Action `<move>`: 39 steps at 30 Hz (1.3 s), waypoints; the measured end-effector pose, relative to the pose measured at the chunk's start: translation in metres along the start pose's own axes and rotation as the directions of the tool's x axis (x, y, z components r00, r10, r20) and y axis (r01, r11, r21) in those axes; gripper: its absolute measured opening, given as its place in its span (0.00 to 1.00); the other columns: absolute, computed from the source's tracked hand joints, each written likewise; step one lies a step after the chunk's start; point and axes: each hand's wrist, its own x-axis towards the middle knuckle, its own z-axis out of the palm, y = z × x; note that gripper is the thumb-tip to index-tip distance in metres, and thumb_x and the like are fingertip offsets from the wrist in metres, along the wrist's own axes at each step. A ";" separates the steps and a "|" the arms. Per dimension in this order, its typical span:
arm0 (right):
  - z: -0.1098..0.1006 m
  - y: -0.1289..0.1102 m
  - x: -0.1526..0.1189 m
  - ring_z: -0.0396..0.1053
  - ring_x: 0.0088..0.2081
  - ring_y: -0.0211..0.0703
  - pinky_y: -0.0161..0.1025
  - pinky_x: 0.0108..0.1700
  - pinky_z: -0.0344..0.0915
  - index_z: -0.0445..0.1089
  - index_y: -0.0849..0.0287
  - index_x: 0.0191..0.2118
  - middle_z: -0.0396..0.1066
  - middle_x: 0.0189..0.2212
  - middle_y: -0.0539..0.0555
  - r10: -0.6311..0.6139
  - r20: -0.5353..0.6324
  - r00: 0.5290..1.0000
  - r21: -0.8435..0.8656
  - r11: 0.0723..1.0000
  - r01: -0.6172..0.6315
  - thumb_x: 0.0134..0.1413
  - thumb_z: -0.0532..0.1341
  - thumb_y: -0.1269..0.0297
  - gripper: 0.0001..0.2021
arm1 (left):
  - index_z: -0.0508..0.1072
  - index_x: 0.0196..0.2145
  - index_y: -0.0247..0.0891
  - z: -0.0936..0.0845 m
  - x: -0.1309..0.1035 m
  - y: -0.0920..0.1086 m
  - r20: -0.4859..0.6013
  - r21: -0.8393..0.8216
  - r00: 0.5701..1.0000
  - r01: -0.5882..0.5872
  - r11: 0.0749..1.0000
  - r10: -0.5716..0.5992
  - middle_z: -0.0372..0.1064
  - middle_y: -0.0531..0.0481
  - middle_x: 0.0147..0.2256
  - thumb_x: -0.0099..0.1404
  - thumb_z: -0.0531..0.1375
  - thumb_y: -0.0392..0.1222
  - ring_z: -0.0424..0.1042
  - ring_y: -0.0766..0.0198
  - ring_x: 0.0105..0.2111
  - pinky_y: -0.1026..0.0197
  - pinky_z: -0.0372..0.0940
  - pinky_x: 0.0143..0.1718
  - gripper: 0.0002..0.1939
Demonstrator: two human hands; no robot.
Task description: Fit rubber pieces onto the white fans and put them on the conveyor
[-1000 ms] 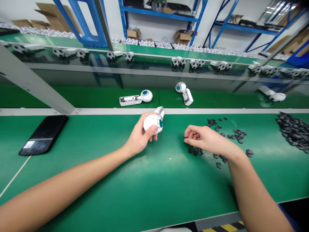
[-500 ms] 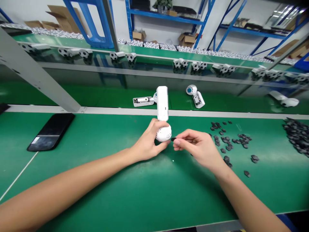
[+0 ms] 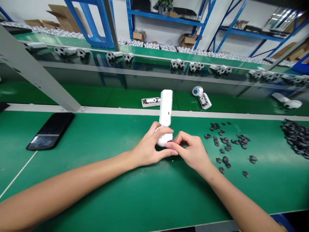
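A white plastic device with a long flat body and a rounded end is held up over the bench. My left hand is closed around the rounded end, thumb below and fingers on top. A small black piece sits at the lower right of that end, largely covered by fingertips. My right hand pinches this piece against the device, thumb and index finger together. Small black pieces lie scattered to the right of my right hand.
A dark heap of black pieces lies at the far right. On the left rests a black phone. Behind the metal edge are an opened white unit and another white unit. A slanting metal post stands at left.
My right hand has brought the black piece left onto the rounded end of the device. The device has shifted slightly right and down in view, with my left hand still around it.
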 end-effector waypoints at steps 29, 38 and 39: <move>-0.098 0.018 0.000 0.73 0.29 0.45 0.37 0.24 0.58 0.72 0.50 0.39 0.76 0.27 0.47 0.350 0.426 0.834 -0.561 0.825 -0.060 0.59 0.68 0.55 0.08 | 0.74 0.49 0.40 -0.007 0.003 0.010 0.124 -0.123 0.983 0.147 0.982 -0.132 0.69 0.49 0.43 0.72 0.62 0.47 0.69 0.61 0.39 0.58 0.63 0.44 0.12; -0.102 0.021 -0.003 0.73 0.28 0.45 0.38 0.22 0.58 0.72 0.49 0.37 0.76 0.26 0.48 0.380 0.423 0.823 -0.553 0.827 -0.098 0.57 0.69 0.57 0.06 | 0.75 0.49 0.41 -0.009 0.004 0.007 0.127 -0.144 0.966 0.244 0.959 -0.227 0.71 0.48 0.45 0.72 0.61 0.50 0.70 0.60 0.39 0.59 0.64 0.41 0.14; -0.102 0.021 -0.002 0.73 0.28 0.45 0.38 0.22 0.58 0.73 0.49 0.36 0.76 0.26 0.48 0.381 0.421 0.823 -0.553 0.827 -0.100 0.57 0.68 0.58 0.06 | 0.74 0.50 0.41 -0.009 0.004 0.007 0.131 -0.139 0.966 0.241 0.961 -0.223 0.72 0.47 0.45 0.72 0.61 0.51 0.70 0.60 0.38 0.58 0.65 0.41 0.14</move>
